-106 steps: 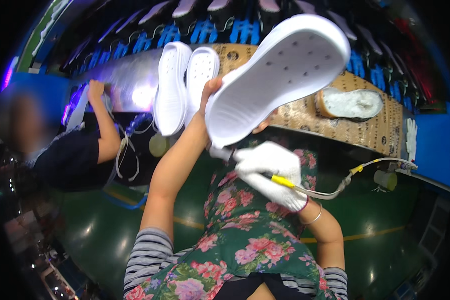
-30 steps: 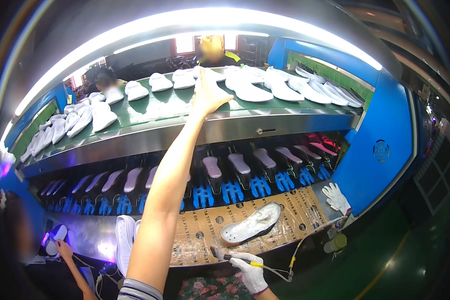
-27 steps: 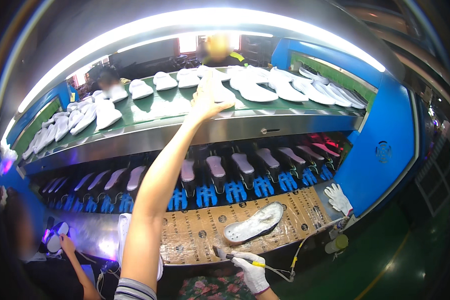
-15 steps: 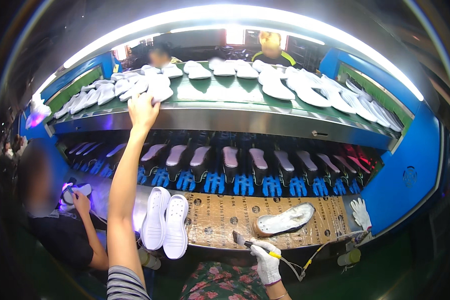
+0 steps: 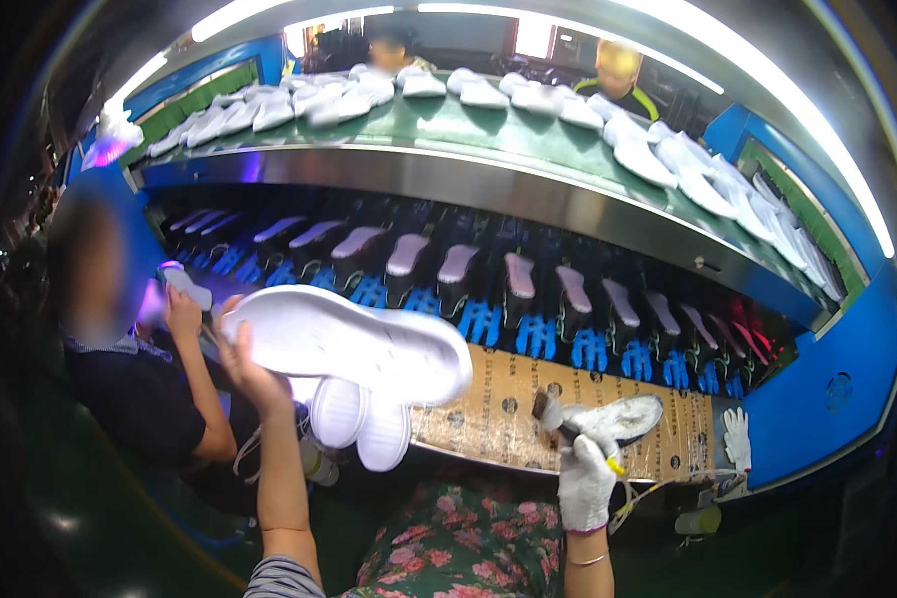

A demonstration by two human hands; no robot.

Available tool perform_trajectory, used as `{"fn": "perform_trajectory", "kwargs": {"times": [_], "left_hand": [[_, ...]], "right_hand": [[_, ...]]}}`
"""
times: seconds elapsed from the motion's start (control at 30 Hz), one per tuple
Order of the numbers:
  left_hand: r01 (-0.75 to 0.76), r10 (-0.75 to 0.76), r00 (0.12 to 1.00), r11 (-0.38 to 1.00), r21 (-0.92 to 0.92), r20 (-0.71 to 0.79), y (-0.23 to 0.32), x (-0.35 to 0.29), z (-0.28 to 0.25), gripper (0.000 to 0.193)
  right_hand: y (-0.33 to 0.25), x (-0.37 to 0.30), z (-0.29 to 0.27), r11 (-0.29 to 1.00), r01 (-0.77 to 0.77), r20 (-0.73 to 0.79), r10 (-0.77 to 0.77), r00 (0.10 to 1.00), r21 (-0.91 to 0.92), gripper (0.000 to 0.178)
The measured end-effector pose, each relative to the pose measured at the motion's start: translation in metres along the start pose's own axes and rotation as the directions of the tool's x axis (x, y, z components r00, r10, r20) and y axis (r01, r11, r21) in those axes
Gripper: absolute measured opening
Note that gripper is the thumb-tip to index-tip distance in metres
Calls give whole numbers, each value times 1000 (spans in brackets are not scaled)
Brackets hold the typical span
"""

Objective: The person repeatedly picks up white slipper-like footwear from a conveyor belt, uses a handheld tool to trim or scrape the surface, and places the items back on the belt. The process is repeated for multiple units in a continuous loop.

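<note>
On your left, a sole [image 5: 349, 344] hangs above a pair [image 5: 384, 441] on the counter [image 5: 728, 401]; right, the brush [image 5: 550, 412] is by the shoe [image 5: 632, 417] on the cardboard [image 5: 498, 419]; the belt [image 5: 439, 126] lies behind.

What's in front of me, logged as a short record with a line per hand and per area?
Left hand: bare, gripping one end of a white sole
Right hand: white-gloved, holding a brush
Cardboard: bears a shoe-shaped piece, whitish inside
Nearby: two other soles, partly hidden; a loose glove at right
Green upper surface: lined with pale soles
Below it: pinkish-topped forms, blue clamps
Far left: a co-worker
</note>
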State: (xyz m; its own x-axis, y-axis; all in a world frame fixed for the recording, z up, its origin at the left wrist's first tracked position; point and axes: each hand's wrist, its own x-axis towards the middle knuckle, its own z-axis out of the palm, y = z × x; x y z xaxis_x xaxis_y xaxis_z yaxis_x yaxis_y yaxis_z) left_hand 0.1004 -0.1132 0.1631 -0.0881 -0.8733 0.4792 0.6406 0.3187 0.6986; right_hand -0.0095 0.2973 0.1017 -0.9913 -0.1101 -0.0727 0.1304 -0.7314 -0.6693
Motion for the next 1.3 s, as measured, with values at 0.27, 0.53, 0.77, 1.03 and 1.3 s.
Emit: {"fn": "perform_trajectory", "kwargs": {"times": [0.27, 0.53, 0.77, 1.03, 1.3], "left_hand": [[813, -788, 185, 459, 358, 588, -82, -174, -14, 29], [897, -480, -302, -436, 75, 824, -28, -278, -58, 116], [940, -675, -230, -341, -20, 701, -28, -282, -44, 129], [999, -852, -51, -44, 27, 521, -18, -279, -13, 108], [976, -843, -73, 50, 212, 533, -19, -261, -30, 107]], "right_hand": [[12, -22, 48, 639, 511, 645, -31, 764, -575, 19], [25, -24, 11, 522, 483, 583, 36, 812, -704, 18], [34, -22, 22, 412, 635, 706, 28, 708, -653, 22], [52, -2, 35, 75, 920, 908, -144, 392, -385, 39], [57, -29, 36, 357, 850, 911, 2, 413, -387, 35]]}}
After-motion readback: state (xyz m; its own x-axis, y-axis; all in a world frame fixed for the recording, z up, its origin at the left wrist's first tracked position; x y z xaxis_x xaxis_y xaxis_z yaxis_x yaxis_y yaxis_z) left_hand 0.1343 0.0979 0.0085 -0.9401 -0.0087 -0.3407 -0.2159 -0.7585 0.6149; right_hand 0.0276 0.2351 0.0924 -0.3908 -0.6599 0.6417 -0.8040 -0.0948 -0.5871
